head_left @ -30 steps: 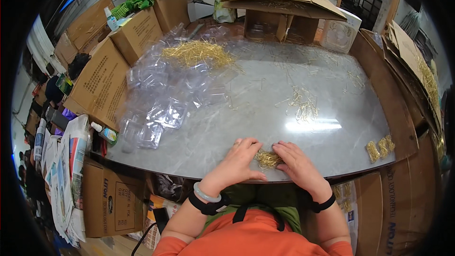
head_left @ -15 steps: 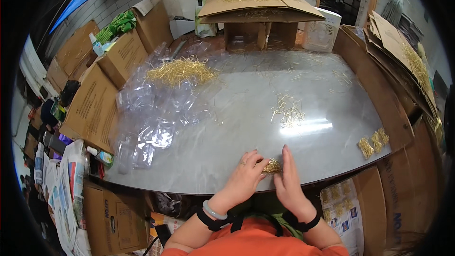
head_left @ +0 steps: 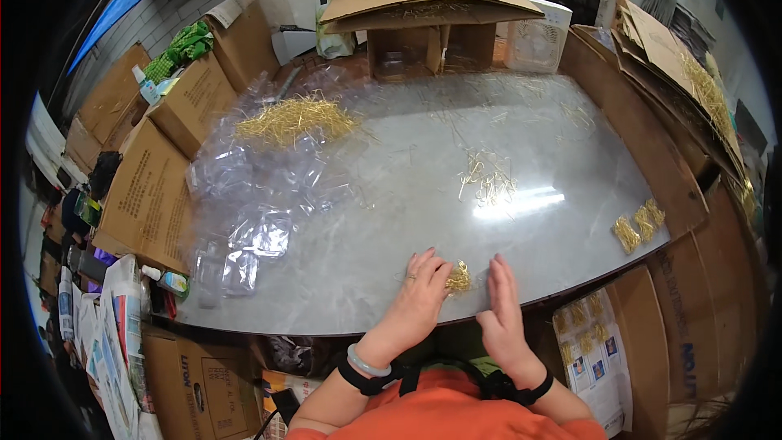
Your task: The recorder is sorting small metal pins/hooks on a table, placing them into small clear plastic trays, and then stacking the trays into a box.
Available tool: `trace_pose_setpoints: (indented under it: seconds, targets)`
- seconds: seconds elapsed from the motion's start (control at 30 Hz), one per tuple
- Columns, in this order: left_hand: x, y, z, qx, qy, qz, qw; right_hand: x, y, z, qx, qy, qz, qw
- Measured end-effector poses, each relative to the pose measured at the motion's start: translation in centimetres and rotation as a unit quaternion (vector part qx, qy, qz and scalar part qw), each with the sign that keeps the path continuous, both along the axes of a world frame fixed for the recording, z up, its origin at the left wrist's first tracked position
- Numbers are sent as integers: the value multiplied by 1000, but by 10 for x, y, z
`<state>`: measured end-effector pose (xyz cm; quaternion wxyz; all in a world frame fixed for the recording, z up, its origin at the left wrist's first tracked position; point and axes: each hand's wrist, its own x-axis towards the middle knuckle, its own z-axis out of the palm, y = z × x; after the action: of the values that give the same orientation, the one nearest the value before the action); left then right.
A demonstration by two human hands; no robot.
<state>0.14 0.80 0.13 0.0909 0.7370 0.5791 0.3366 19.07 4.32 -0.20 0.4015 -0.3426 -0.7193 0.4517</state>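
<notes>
A bundle [head_left: 459, 277] of thin gold-coloured wires, metallic in sheen and tangled in texture, lies on the near part of the desk [head_left: 391, 220], between the person's hands. The left hand [head_left: 419, 297] curves about its left side with bent fingers; whether these pinch the wires cannot be told. The right hand [head_left: 507, 310] stands edge-on to the right, fingers straight and close together, with a gap between it and the bundle.

The desk is smooth, grey and marbled, reflecting a bright strip of light. Beyond the hands lie loose wires [head_left: 487, 179], slender and some hooked at the end. Three compact bundles [head_left: 639, 226] sit side by side near the right edge. At left spread thin, transparent, squared plastic trays [head_left: 240, 270], with a bristling heap [head_left: 293, 120] of gold-coloured wires on the far ones.

At the far side, an open cardboard box [head_left: 437, 50] has two compartments, the left holding a small clear container [head_left: 393, 63]; a bowed cardboard sheet [head_left: 358, 6] on top carries more wires. At near right, below the desk, a clear pack [head_left: 561, 324] contains gold-coloured clusters.
</notes>
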Motion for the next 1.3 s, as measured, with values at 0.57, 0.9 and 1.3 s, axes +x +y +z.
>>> trace_pose_setpoints:
  seconds: [0.57, 0.9, 1.3]
  targets:
    - [-28, -30, 4, -8, -167, 97, 981, -28, 25, 14, 343, -295, 94, 887]
    - [-26, -52, 5, 1, -34, 104, 994, -22, 48, 33, 304, -271, 178, 896]
    - [-42, -64, 13, 47, 28, 207, 977, -32, 46, 20, 261, -241, 85, 931]
